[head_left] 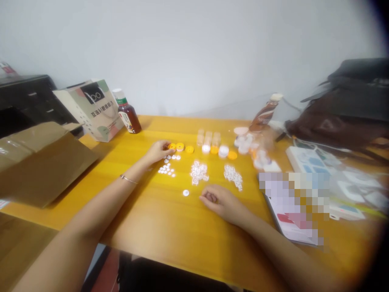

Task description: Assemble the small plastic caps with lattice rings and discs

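Observation:
My left hand (159, 151) reaches to the left end of a row of small round pieces, its fingers closed around an orange round cap (172, 146). Beside it sit another orange cap with a white base (180, 147) and a single orange cap (189, 149). Just below the hand lie small white discs (166, 169). My right hand (223, 202) rests on the table with its fingers curled in; nothing shows in them. A lone white disc (186, 193) is left of it. White cut-out pieces form two piles, one in the middle (199, 172) and one farther right (233, 177).
Clear cylinders (208, 138) stand behind white and orange caps (224, 151). A juice bottle (129, 115), paper bag (101, 111) and cardboard box (45, 162) are at left. Right are a tilted brown bottle (263, 115), plastic bags, a partly blurred-out tablet-like object (285, 221) and a power strip (306, 160).

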`<action>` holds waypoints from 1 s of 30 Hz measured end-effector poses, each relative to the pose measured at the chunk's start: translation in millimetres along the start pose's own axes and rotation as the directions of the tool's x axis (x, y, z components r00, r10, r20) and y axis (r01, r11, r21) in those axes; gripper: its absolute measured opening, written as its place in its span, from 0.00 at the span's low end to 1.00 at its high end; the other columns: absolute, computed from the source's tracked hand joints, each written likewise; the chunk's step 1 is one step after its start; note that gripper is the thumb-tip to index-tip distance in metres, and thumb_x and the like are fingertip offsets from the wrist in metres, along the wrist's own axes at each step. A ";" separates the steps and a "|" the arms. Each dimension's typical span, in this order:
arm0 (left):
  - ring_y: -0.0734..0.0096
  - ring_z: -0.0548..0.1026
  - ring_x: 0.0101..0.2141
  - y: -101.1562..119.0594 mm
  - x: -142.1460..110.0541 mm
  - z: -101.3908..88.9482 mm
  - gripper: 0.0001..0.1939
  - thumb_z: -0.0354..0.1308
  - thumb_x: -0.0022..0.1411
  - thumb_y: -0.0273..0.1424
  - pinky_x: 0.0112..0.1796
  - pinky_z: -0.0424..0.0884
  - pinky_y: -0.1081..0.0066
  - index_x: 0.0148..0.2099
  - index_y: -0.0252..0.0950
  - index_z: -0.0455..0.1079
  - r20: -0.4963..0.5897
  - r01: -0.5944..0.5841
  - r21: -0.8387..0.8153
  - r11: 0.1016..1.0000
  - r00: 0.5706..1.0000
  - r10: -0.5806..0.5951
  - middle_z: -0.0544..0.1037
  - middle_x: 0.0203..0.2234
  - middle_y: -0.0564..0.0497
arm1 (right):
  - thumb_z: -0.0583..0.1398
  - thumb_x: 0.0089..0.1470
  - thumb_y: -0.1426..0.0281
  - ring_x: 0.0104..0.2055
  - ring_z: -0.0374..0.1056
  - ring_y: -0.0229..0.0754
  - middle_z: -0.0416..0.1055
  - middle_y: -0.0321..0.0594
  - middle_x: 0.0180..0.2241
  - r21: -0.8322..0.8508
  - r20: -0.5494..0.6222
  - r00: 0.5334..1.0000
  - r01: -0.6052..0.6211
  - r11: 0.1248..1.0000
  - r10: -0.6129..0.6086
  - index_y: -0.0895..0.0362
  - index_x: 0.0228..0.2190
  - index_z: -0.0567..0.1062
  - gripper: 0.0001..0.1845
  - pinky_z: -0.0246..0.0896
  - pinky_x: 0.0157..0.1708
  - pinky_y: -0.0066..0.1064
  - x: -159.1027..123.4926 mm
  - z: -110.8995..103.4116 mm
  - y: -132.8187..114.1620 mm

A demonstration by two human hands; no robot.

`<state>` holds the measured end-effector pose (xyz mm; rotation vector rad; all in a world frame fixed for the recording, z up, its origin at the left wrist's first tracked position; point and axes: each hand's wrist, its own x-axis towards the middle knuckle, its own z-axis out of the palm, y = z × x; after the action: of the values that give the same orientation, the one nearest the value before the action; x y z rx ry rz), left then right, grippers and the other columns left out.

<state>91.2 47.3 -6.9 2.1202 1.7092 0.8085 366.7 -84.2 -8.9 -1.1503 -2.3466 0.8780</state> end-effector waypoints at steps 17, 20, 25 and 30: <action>0.65 0.67 0.44 75.7 -113.3 -8.3 0.16 0.57 0.57 0.36 0.45 0.64 0.64 0.48 0.40 0.65 0.340 -0.405 -0.250 0.880 0.814 0.471 0.70 0.42 0.48 | 0.53 0.54 0.68 0.22 0.54 0.34 0.59 0.31 0.19 0.030 0.009 0.998 -0.059 0.998 0.058 0.56 0.24 0.66 0.09 0.49 0.22 0.25 0.7 -0.9 -2.4; 0.64 0.67 0.43 71.8 -111.4 -3.7 0.17 0.58 0.55 0.37 0.45 0.63 0.64 0.47 0.40 0.66 0.365 -0.410 -0.181 0.894 0.816 0.448 0.70 0.41 0.47 | 0.53 0.53 0.68 0.21 0.54 0.33 0.59 0.31 0.19 0.039 0.019 0.998 -0.068 0.997 0.068 0.56 0.24 0.66 0.09 0.49 0.22 0.25 1.0 -1.5 -2.8; 0.62 0.66 0.46 70.2 -109.2 -9.8 0.25 0.59 0.53 0.42 0.47 0.63 0.64 0.52 0.42 0.63 0.375 -0.364 -0.185 0.913 0.833 0.407 0.68 0.45 0.46 | 0.53 0.53 0.68 0.22 0.54 0.34 0.59 0.31 0.19 0.053 0.019 0.997 -0.071 0.996 0.070 0.56 0.24 0.67 0.09 0.49 0.22 0.26 1.0 -1.0 -1.8; 0.68 0.70 0.40 49.7 -96.3 -42.9 0.12 0.52 0.60 0.38 0.43 0.65 0.69 0.43 0.40 0.69 0.215 -0.262 -0.109 0.959 0.936 0.280 0.72 0.39 0.49 | 0.54 0.53 0.68 0.22 0.54 0.34 0.59 0.31 0.19 0.044 0.019 0.997 -0.072 0.996 0.071 0.56 0.23 0.66 0.09 0.49 0.23 0.26 0.8 -1.2 -1.5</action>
<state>92.3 -62.6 32.1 2.3239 1.2675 0.6576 366.1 -83.8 -7.0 -1.2195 -2.3008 0.9636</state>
